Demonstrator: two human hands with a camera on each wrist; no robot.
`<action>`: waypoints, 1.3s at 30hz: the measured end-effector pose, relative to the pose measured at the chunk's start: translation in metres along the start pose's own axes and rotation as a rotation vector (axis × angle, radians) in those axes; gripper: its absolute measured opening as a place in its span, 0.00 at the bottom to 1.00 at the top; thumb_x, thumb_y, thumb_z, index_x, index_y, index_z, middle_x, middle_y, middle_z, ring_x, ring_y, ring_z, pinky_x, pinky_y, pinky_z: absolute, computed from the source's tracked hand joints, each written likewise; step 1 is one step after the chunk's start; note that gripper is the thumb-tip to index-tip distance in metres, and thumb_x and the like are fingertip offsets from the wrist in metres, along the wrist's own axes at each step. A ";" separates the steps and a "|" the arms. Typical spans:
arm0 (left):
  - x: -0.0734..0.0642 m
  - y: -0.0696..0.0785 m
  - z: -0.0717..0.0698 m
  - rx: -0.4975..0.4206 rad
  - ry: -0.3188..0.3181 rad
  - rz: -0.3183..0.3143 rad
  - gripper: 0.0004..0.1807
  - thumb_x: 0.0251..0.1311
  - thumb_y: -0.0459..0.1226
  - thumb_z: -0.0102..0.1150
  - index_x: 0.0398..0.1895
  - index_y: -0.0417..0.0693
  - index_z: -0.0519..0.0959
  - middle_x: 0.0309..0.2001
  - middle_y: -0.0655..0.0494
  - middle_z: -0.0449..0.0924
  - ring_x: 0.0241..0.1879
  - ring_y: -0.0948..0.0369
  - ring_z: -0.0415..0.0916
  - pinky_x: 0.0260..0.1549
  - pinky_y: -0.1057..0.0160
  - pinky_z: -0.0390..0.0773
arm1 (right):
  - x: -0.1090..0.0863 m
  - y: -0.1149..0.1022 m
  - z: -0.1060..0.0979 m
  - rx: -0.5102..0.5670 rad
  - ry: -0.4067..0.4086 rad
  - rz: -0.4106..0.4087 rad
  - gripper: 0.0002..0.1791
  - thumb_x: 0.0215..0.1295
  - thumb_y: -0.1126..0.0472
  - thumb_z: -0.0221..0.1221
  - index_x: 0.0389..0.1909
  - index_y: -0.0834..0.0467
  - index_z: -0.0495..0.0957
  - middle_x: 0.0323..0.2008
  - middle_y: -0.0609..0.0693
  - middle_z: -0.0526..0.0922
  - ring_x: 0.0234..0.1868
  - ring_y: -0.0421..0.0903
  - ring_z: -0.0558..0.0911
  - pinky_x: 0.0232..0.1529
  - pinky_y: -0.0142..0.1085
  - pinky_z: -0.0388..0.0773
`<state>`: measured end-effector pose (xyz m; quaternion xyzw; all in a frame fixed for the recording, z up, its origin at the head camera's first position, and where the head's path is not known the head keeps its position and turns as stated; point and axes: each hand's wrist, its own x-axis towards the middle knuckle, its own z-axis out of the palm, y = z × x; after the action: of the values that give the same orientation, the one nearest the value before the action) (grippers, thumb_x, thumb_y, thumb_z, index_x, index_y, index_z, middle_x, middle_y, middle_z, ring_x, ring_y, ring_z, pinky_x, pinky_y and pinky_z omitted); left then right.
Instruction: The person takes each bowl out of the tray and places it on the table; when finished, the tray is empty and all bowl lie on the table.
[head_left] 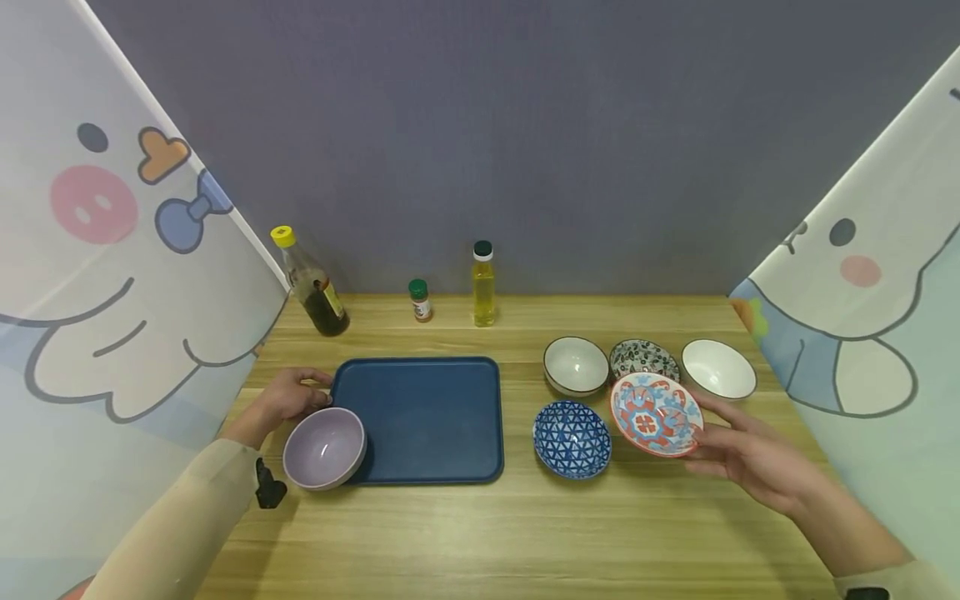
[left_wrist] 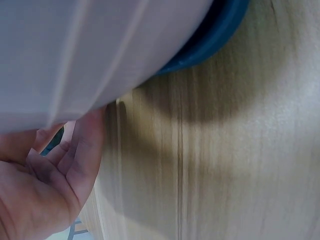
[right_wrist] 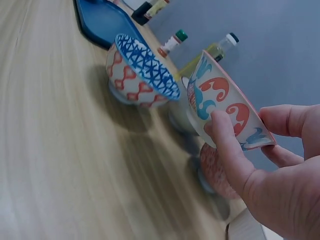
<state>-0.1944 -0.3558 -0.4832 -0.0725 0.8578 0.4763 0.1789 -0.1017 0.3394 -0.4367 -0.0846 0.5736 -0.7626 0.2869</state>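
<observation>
Your right hand (head_left: 750, 454) pinches the red-and-blue bowl (head_left: 657, 415) by its rim and outer wall, tilted and clear of the table (head_left: 450, 542). That side grip probably leaves its base free and keeps your fingers off the neighbouring floral bowl (head_left: 643, 357) and blue bowl (head_left: 572, 440). Two white bowls (head_left: 576, 367) (head_left: 718, 368) flank the floral one, the group likely kept within your right reach.

Your left hand (head_left: 287, 397) is by the left edge of the blue tray (head_left: 427, 417), just behind the purple bowl (head_left: 325, 448), which overlaps that edge; you cannot tell from here whether the fingers grip tray or bowl.

The seasonings stand at the back, presumably out of your way. The yellow-capped bottle (head_left: 318, 300) has a yellow label and the green-capped jar (head_left: 421, 302) a pale one, both too small to read; no writing shows on the oil bottle (head_left: 483, 292).
</observation>
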 end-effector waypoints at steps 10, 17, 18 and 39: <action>-0.003 0.003 0.000 0.012 -0.001 -0.010 0.26 0.61 0.25 0.63 0.63 0.24 0.72 0.31 0.51 0.86 0.30 0.62 0.84 0.27 0.61 0.84 | -0.006 0.023 -0.014 0.107 -0.014 0.031 0.32 0.79 0.73 0.40 0.68 0.36 0.70 0.53 0.55 0.83 0.54 0.52 0.86 0.59 0.48 0.79; -0.003 0.003 0.000 0.031 -0.001 -0.005 0.26 0.62 0.27 0.63 0.63 0.25 0.72 0.32 0.50 0.86 0.30 0.62 0.84 0.26 0.61 0.83 | -0.006 0.037 -0.020 0.114 0.004 0.049 0.31 0.79 0.73 0.41 0.66 0.35 0.71 0.53 0.55 0.83 0.54 0.51 0.86 0.59 0.48 0.80; -0.002 0.003 0.000 0.029 0.000 -0.007 0.26 0.62 0.27 0.63 0.63 0.25 0.72 0.32 0.50 0.86 0.30 0.62 0.84 0.26 0.61 0.83 | -0.006 0.038 -0.021 0.119 0.006 0.052 0.31 0.79 0.73 0.41 0.65 0.34 0.72 0.53 0.55 0.83 0.54 0.51 0.86 0.59 0.48 0.80; -0.001 0.000 0.000 0.008 -0.009 -0.008 0.27 0.63 0.27 0.63 0.64 0.25 0.71 0.32 0.51 0.87 0.30 0.62 0.84 0.28 0.60 0.85 | -0.009 0.056 -0.024 0.144 -0.002 0.130 0.31 0.81 0.69 0.42 0.64 0.28 0.71 0.54 0.55 0.83 0.55 0.51 0.85 0.61 0.51 0.79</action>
<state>-0.1935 -0.3563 -0.4828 -0.0729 0.8587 0.4725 0.1848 -0.0864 0.3539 -0.4940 -0.0270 0.5214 -0.7815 0.3415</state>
